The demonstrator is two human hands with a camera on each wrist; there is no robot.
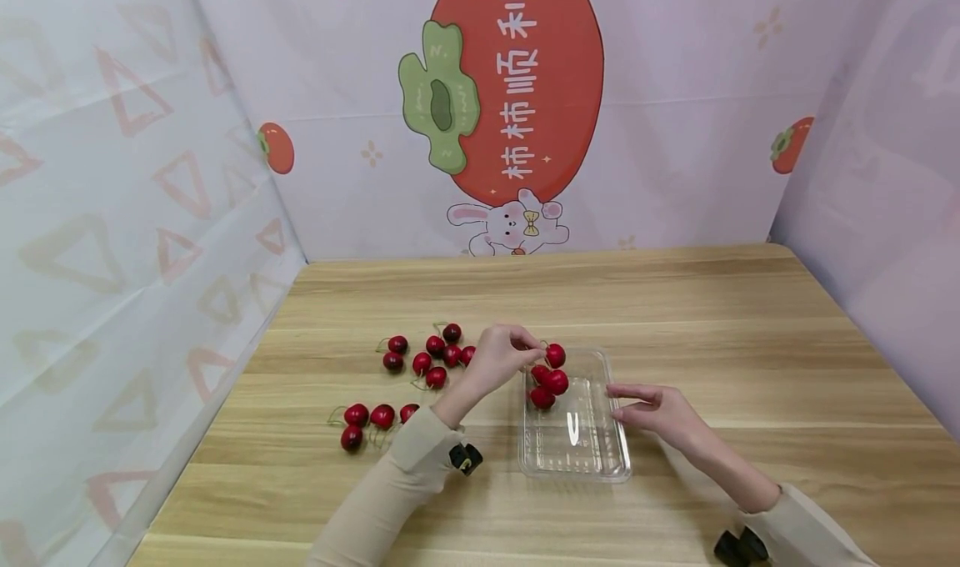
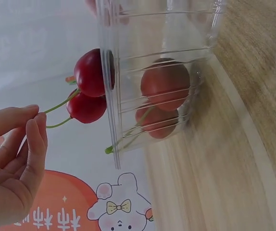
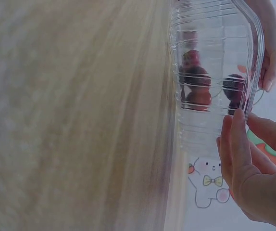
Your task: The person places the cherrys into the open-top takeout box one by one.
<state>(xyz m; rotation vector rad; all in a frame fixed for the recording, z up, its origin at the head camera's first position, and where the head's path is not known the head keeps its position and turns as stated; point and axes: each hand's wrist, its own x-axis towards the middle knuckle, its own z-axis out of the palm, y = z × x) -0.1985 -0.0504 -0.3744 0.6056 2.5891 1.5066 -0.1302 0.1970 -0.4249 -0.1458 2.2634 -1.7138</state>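
Observation:
My left hand pinches the thin green stems of two red cherries between thumb and fingertips. In the left wrist view this pair hangs at the rim of a clear plastic box. Behind the box's ribbed wall, two more cherries show low down at that end. My right hand holds the box's right rim, with the thumb and extended fingers at the edge. Left of the box, several dark red cherries with stems lie loose on the table, some partly hidden by my left hand and sleeve.
The wooden table reaches back to a printed cloth with a persimmon and a rabbit. A nearer loose group of cherries lies beside my left sleeve. White patterned cloth hangs along the left side.

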